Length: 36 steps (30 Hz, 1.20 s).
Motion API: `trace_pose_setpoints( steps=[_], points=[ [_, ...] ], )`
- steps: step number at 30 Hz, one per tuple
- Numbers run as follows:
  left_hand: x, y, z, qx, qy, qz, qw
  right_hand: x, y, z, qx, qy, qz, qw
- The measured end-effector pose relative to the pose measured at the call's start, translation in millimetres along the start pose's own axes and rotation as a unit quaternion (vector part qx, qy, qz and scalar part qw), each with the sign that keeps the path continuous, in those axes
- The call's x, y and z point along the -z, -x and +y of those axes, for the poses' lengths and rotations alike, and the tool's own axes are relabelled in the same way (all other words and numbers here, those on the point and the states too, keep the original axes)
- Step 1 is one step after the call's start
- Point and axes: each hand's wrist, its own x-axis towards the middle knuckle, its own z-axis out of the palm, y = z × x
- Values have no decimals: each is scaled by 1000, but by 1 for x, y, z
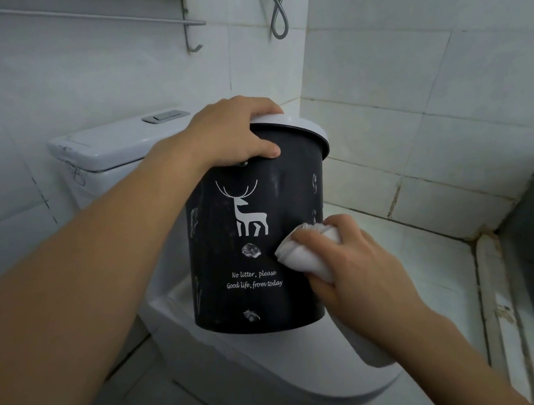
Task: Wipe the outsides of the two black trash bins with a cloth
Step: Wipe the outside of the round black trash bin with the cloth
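Note:
A black trash bin (233, 268) with a white rim, a white deer print and white lettering is held above the closed toilet lid. My left hand (231, 131) grips its rim from the top, thumb on the black wall. My right hand (352, 259) holds a bunched white cloth (303, 248) and presses it against the bin's lower right side. Part of the cloth hangs down below my wrist. Only one bin is in view.
The white toilet (282, 371) with its cistern (106, 146) stands below and behind the bin. Tiled walls close in on the back and right. A towel rail with a hook (192, 37) and a shower hose (278, 12) hang above. A raised sill (500, 307) runs along the right.

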Motion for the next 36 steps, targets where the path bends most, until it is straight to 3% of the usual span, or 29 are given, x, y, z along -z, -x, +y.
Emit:
trace_pose_setpoints(
  steps=[6,9,14,20,30,36],
  points=[
    [-4,-3,-5,19,44,22,999,9,-3,18,-40,-51,64,996],
    [-6,-8,-7,18,55,17,998,8,-2,21,-46,-46,57,996],
    [-18,-16,3,-13,-51,27,998,8,-1,17,-33,-28,37,998],
    [-17,-16,5,-21,-96,-13,995,-4,2,9,-19,-18,19,999],
    [-10,-13,0,-23,-60,-14,998,-17,23,-3,31,1,-20,999],
    [-11,-12,1,-28,-59,-3,998,-15,7,-5,-15,-23,30,999]
  ],
)
